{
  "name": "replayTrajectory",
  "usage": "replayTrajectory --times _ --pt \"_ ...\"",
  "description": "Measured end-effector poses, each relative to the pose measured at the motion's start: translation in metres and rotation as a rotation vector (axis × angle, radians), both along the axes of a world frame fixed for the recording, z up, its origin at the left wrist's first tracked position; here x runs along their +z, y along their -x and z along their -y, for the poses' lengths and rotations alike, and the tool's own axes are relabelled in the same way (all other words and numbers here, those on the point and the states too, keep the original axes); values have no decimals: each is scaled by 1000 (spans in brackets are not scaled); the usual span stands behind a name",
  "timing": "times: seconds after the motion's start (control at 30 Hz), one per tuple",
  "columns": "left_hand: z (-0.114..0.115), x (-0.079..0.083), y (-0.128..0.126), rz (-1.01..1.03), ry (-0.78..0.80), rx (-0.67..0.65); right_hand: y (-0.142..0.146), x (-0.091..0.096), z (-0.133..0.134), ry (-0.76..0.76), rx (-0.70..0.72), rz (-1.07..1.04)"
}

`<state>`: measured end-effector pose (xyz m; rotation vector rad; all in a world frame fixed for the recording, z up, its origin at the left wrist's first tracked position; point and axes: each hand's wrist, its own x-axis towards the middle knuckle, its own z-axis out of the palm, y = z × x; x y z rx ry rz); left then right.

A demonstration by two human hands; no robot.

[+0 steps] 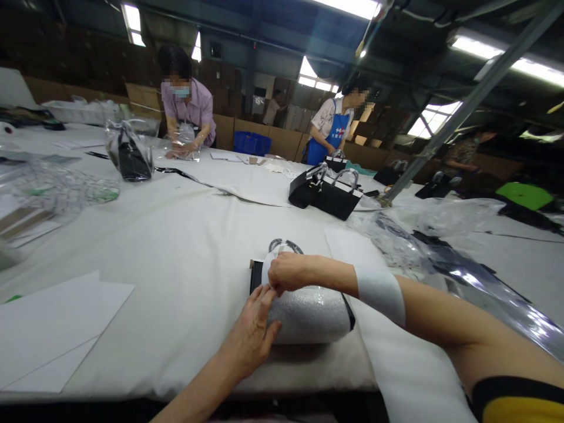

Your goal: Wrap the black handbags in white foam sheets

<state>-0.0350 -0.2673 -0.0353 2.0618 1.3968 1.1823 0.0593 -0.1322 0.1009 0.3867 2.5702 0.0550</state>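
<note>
A black handbag (257, 275) lies on the table in front of me, with its dark end showing at the left. White foam sheet (312, 317) covers its near side. Clear plastic wraps the handle (291, 245), which stands up behind my hands. My right hand (286, 271) is closed at the base of the handle, pinching white foam sheet there; its fingertips are partly hidden. From the near left, my left hand (253, 332) lies against the wrapped bag, its fingers stretched toward the right fingertips and its thumb apart on the foam.
White cards (53, 329) lie at the left. Further back stand several black handbags (337, 197) and one in clear plastic (132, 155). Plastic film (440, 258) and a long white foam strip (409, 364) lie at the right. Two co-workers (189, 106) stand across the table, beside a slanted metal post (467, 106).
</note>
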Motion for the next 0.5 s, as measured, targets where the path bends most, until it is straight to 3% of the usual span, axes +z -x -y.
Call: replayTrajectory --times 0.23,0.4,0.5 --pt "-2 -4 -2 -241 -67 18 -2 -17 -21 70 -59 -75" --pt "1 -3 -3 -311 -74 35 -13 -30 -56 89 -486 -574" --pt "2 -3 -5 -321 -66 44 -20 -38 -47 105 -650 -802"
